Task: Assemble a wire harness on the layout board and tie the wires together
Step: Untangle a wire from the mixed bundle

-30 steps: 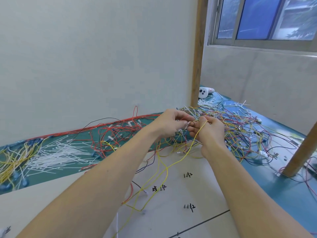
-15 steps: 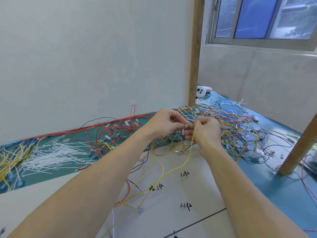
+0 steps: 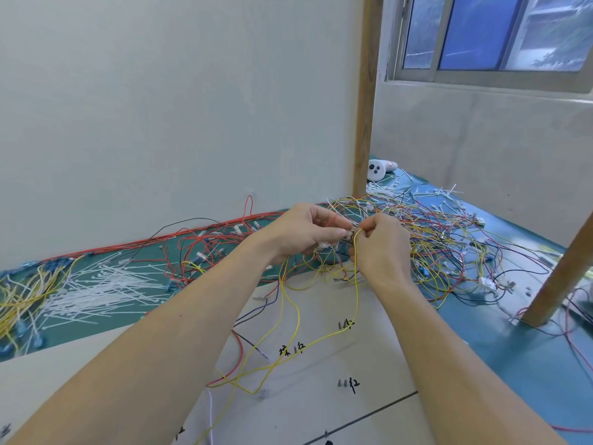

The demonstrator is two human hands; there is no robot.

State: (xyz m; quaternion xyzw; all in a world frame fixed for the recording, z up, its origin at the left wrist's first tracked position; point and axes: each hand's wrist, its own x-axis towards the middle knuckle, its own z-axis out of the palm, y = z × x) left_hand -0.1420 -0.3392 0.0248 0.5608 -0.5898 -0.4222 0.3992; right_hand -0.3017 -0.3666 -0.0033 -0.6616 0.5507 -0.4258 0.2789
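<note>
Your layout board [image 3: 321,374] is matt, pale and paper-like. The desk [image 3: 513,354] beneath shows smooth, faintly glossy teal. Wires [image 3: 449,252] wear glossy plastic insulation; cable ties [image 3: 96,287] are white plastic; posts [image 3: 364,91] bare wood.

Daylight from the window [image 3: 491,36] at my upper right fills the room evenly and brightly; shadows under my forearms are faint and soft; no glare on the wall [image 3: 176,107]; the wide lens bends the wooden post [image 3: 364,97] and stretches the edges; focus stays fairly sharp.

Two bare forearms, no sleeves, left hand [image 3: 308,232], right hand [image 3: 382,248]
</note>
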